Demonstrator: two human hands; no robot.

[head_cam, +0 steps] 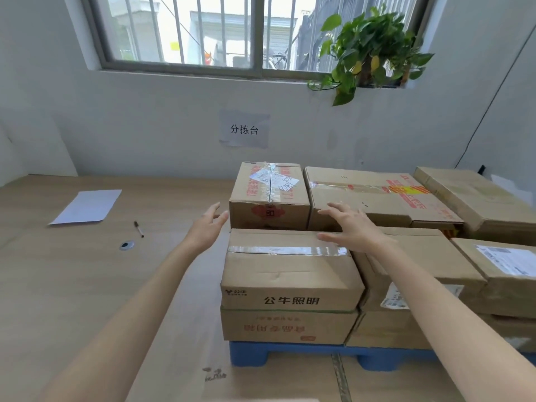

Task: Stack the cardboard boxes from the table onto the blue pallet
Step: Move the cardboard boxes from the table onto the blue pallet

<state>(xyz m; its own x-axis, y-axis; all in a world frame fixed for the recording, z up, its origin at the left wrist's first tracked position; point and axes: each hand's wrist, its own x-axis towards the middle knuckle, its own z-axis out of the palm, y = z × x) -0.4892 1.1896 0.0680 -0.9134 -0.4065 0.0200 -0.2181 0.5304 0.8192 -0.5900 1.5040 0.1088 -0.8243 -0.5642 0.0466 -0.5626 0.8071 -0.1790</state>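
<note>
Several cardboard boxes sit stacked on the blue pallet (249, 353) at lower right. The nearest top box (290, 274) carries clear tape and black printed characters. It rests on a box with red print (287, 327). Behind it stands a taller taped box (268, 195) with a white label. My left hand (207, 227) hovers open just left of the stack, fingers spread, touching nothing. My right hand (352, 226) is open above the far right corner of the nearest top box, fingertips close to its edge; whether they touch it I cannot tell.
More boxes fill the right side, among them a wide one with red and yellow print (374, 195). On the brown surface at left lie a white sheet (87, 207), a pen (138, 229) and a small round metal piece (126, 245). A plant (374, 50) hangs from the windowsill.
</note>
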